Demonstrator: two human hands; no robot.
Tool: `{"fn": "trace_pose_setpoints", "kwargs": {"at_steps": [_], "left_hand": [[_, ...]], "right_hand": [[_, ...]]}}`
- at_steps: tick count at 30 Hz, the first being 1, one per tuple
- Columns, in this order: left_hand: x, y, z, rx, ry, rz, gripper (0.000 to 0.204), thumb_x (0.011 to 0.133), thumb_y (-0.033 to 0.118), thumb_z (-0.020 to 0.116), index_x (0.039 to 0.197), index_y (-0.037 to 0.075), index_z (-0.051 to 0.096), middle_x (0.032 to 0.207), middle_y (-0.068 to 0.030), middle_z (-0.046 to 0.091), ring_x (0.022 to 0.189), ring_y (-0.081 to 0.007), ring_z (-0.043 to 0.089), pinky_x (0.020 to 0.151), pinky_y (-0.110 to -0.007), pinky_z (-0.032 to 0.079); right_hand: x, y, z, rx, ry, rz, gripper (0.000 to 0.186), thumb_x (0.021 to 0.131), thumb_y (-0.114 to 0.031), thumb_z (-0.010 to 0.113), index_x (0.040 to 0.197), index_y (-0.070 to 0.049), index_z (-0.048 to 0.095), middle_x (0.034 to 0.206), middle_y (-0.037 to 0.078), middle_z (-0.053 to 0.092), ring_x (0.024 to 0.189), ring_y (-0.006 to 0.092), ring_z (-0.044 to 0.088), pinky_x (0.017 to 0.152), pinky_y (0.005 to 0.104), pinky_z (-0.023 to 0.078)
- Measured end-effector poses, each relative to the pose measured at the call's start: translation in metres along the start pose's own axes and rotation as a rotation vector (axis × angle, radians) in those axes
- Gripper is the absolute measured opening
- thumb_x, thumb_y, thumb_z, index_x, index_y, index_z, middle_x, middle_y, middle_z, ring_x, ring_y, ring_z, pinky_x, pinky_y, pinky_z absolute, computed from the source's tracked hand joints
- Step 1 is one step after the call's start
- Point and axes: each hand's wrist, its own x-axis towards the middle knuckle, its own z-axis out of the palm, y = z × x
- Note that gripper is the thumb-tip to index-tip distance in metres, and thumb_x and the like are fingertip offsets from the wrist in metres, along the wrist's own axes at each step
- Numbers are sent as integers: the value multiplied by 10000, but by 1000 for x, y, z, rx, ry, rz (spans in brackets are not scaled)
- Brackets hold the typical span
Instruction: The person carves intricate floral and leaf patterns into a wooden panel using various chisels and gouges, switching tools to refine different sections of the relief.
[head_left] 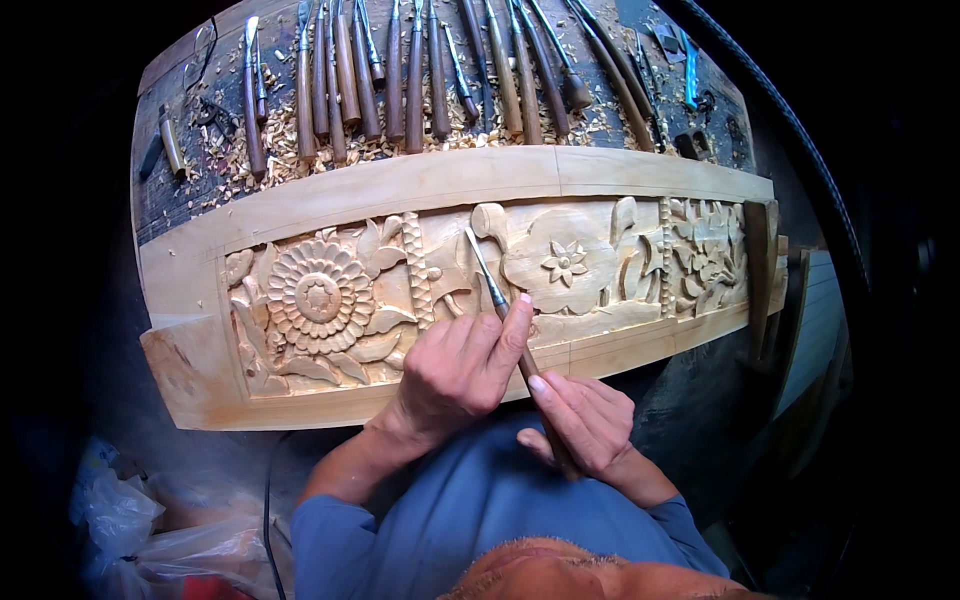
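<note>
Shavings litter the workbench (pixel 180 205) as both hands, left (pixel 455 365) and right (pixel 585 420), clamp a chisel (pixel 500 300) at the carved panel's (pixel 400 190) centre; a slip could gouge the flower (pixel 560 262).

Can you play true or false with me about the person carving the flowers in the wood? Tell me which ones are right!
1. Both hands hold one carving chisel. True: the left hand grips near the blade and the right hand holds the wooden handle.
2. The chisel's tip touches the big sunflower. False: it rests near the middle of the carved panel, right of the sunflower.
3. A row of chisels lies behind the panel. True.
4. The bench behind the panel is swept clean. False: wood shavings lie scattered among the tools.
5. The person wears red sleeves. False: the sleeves are blue.
</note>
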Motion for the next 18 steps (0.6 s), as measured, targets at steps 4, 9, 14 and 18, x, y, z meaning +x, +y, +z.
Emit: {"fn": "trace_pose_setpoints", "kwargs": {"at_steps": [4, 9, 14, 18], "left_hand": [[-2, 0, 3, -7, 41, -48, 523, 931, 113, 739, 1435, -27, 739, 844, -41, 552, 692, -175, 597, 592, -339, 500], [-2, -1, 1, 13, 113, -84, 565, 913, 104, 731, 1460, -38, 719, 861, -53, 559, 711, -199, 624, 613, -356, 532], [-4, -2, 7, -72, 86, -181, 599, 907, 75, 726, 1496, -30, 696, 889, -73, 579, 740, -221, 659, 627, -376, 566], [-10, -4, 14, -228, 104, -220, 622, 894, 72, 757, 1508, -6, 696, 912, -79, 603, 746, -223, 669, 625, -382, 569]], "right_hand": [[2, -6, 8, -76, -11, -5, 602, 1001, -311, 886, 1386, 120, 717, 1092, 273, 804, 924, 372, 837, 795, 423, 686], [11, -16, 14, -162, -8, -21, 605, 977, -294, 908, 1368, 131, 729, 1093, 284, 819, 939, 368, 850, 801, 405, 684], [21, -27, 30, -229, 4, 23, 593, 968, -280, 921, 1339, 144, 737, 1094, 290, 825, 945, 350, 858, 777, 389, 680], [27, -33, 30, -223, 6, 55, 603, 976, -308, 921, 1327, 147, 737, 1080, 283, 826, 892, 337, 851, 741, 370, 671]]}}
